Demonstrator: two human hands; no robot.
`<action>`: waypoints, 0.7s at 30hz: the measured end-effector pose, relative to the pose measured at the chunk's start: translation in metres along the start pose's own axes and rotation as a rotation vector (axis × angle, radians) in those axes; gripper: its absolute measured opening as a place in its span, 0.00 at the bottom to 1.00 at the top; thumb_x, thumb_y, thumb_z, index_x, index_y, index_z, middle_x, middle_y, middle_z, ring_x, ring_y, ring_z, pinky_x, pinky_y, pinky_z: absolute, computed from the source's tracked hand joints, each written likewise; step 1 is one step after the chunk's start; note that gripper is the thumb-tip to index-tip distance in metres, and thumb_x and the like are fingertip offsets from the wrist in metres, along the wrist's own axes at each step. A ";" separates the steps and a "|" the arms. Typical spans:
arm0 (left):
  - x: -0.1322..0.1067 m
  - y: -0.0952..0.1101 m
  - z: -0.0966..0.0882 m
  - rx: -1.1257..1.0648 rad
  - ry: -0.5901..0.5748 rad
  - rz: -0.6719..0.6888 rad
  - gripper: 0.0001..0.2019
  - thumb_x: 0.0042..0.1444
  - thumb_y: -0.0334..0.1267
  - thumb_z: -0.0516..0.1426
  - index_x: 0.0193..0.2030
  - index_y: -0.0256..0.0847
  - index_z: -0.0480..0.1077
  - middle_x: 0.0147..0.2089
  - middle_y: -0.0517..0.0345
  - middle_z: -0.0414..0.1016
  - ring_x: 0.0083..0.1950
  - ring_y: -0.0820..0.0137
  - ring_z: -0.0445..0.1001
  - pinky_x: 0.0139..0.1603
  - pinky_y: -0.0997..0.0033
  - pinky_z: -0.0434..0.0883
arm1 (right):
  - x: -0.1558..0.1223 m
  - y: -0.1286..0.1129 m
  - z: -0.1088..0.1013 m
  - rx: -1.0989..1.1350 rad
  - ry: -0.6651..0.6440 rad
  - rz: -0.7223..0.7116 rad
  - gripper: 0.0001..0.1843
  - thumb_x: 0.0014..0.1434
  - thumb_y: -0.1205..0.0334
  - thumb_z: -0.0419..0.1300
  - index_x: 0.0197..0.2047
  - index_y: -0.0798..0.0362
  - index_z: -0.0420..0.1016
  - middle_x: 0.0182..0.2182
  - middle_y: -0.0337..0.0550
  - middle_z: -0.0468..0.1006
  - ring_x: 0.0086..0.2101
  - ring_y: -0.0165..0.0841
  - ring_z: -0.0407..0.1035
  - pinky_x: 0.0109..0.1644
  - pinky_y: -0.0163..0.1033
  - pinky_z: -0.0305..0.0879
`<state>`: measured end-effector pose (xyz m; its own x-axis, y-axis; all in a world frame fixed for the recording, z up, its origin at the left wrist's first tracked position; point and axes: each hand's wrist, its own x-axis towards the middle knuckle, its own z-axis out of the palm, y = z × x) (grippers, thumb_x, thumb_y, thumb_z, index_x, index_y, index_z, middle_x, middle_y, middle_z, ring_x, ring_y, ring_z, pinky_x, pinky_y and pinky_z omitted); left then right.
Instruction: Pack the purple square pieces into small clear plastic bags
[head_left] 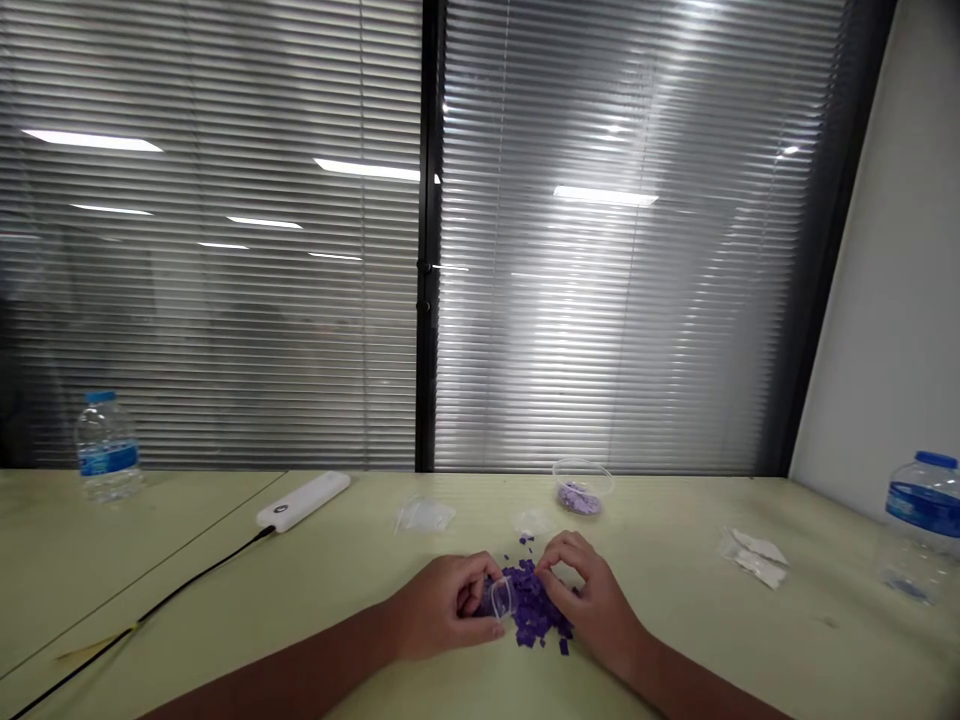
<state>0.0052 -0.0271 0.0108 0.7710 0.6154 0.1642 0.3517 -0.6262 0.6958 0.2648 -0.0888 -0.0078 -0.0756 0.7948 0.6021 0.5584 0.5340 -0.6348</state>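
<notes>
1. A heap of small purple pieces, square-looking chips, lies loose on the pale green surface, directly in front of the person and between the two hands. A few stray chips sit just beyond the heap.
2. The left hand is closed around a small clear plastic cup, gripping it with curled fingers. The cup is tilted on its side at the edge of the heap, its mouth toward the chips.
3. The right hand is curled and arched over the far side of the heap, with its fingertips down at the chips. I cannot tell whether it is gripping any.
4. Beyond the heap is a small white translucent scrap. Behind that, a clear bowl holds lighter lilac pieces.
5. To the left are a crumpled clear plastic bag and a white power bank with a black cable trailing toward the near edge.
6. To the right lies a plastic packet with white paper inside.
7. Two water bottles with blue labels stand well apart, one at the far left and one at the far right.
8. Behind the surface are closed window blinds.
</notes>
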 end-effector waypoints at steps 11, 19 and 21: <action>0.002 -0.001 0.002 -0.031 0.009 0.014 0.18 0.57 0.49 0.69 0.46 0.43 0.73 0.30 0.68 0.64 0.29 0.73 0.61 0.30 0.75 0.58 | -0.004 -0.007 0.011 -0.008 -0.026 -0.016 0.13 0.72 0.53 0.60 0.40 0.45 0.84 0.41 0.44 0.82 0.46 0.43 0.73 0.55 0.46 0.65; 0.017 -0.025 0.000 -0.399 0.123 -0.036 0.25 0.62 0.61 0.64 0.47 0.38 0.71 0.26 0.70 0.61 0.28 0.74 0.59 0.30 0.74 0.55 | -0.002 0.002 0.006 -0.117 -0.137 -0.057 0.08 0.61 0.65 0.63 0.42 0.47 0.83 0.46 0.44 0.81 0.51 0.44 0.72 0.60 0.49 0.64; 0.019 -0.028 -0.001 -0.449 0.126 -0.043 0.27 0.60 0.63 0.65 0.46 0.38 0.70 0.25 0.71 0.61 0.27 0.74 0.61 0.30 0.74 0.56 | -0.003 -0.001 0.009 -0.147 -0.191 -0.086 0.13 0.57 0.67 0.64 0.45 0.45 0.83 0.51 0.45 0.80 0.54 0.45 0.71 0.62 0.50 0.63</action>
<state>0.0094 0.0028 -0.0051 0.6807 0.7068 0.1926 0.0957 -0.3464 0.9332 0.2574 -0.0893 -0.0133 -0.2747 0.7960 0.5393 0.6560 0.5652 -0.5002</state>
